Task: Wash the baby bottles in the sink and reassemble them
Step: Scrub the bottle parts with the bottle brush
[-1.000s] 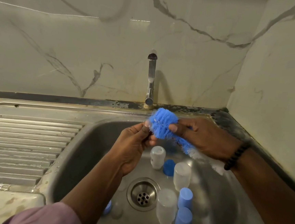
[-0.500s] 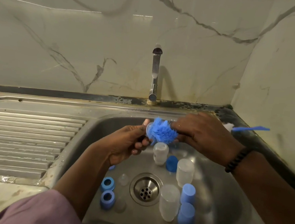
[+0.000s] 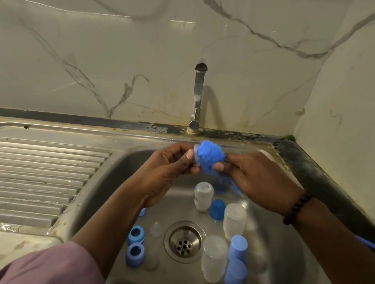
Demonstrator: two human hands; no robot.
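Observation:
Above the steel sink (image 3: 120, 172), my left hand (image 3: 168, 174) pinches a small clear bottle part (image 3: 196, 154), mostly hidden by the blue bristles. My right hand (image 3: 255, 181) grips the blue bottle brush (image 3: 210, 158), its head pressed against that part. On the sink floor stand clear bottles (image 3: 203, 195) (image 3: 234, 220) (image 3: 213, 257), blue caps (image 3: 217, 209) (image 3: 238, 248) (image 3: 235, 276), two blue collar rings (image 3: 136, 233) (image 3: 135, 254) and clear teats (image 3: 156, 228) (image 3: 151, 261). Another blue piece (image 3: 143, 211) peeks out beside my left forearm.
The tap (image 3: 197, 97) stands behind the sink, with no water running. A ribbed draining board (image 3: 31, 178) lies to the left. The drain (image 3: 184, 242) sits mid-basin. A marble wall closes the right side. The brush's blue handle end (image 3: 374, 246) shows by my right forearm.
The brush handle, which stuck out to the right half a second ago, now points down along my right forearm. Both hands have stayed together over the back of the sink.

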